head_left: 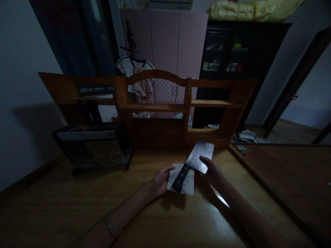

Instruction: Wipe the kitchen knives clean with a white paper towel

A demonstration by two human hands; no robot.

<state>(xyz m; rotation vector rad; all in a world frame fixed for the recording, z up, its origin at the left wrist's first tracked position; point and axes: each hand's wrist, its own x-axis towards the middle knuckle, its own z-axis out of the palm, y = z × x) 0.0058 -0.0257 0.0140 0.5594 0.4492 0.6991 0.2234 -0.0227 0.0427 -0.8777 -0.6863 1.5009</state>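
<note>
head view: left hand [160, 179] holds the edge of a white cloth [189, 183] (cloth or paper, cannot tell), thumb on top, the other fingers mostly hidden beneath. right hand [214, 170] has its fingers nearly closed on the blade [199, 155] of a cleaver [192, 159], thumb flat on the near face, the rest out of sight behind. cleaver is tilted, blade up and to the right; its black handle [182, 177] lies across the cloth. both hands appear to be above the bare wooden surface [144, 224], in front of a wooden shelf unit [155, 107]; a black-framed box [94, 148] stands to the left, well apart.

hazards (judged): the blade side in line with the handle looks like the spine, so the right fingers are probably around the cutting edge; not confirmed in this dim light. a slip or a twist of the blade could then cut them. handle seems only backed by the cloth, not gripped; if the pinch on the smooth steel loosened, the cleaver could tip and drop onto the surface or a forearm. thin cloth could also bunch, bringing the left fingers nearer the blade.
</note>
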